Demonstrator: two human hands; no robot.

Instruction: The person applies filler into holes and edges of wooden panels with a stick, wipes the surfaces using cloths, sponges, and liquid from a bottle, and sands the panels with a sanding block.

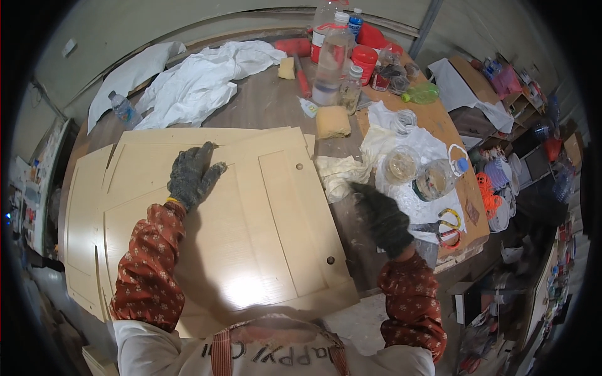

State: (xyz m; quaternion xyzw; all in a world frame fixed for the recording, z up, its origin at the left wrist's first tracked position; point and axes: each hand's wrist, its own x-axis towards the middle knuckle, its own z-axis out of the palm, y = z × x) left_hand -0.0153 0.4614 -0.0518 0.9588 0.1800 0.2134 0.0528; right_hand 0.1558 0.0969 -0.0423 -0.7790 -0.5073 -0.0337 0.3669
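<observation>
My left hand (pixel 193 175), in a dark grey knit glove, rests on a cream-coloured cabinet door panel (pixel 244 188), its fingers and thumb spread. Beneath that panel lie more cream panels (pixel 84 207), overlapping toward the left. My right hand (pixel 384 219), gloved alike, is past the panel's right edge and blurred by motion. It hovers by a crumpled off-white cloth (pixel 342 174); whether its fingers hold anything is not visible. Just right of it are scissors (pixel 448 233) with yellow and red handles. Cut-off clear plastic containers (pixel 401 165) stand on a white sheet.
Along the back stand a large clear bottle (pixel 334 56), a red tub (pixel 364 62) and a glass jar (pixel 351 88). Nearer lie a yellow sponge (pixel 333 121) and a green bottle (pixel 421 93). White sheeting (pixel 194 78) covers the far left. Cluttered shelves (pixel 523 119) are at right.
</observation>
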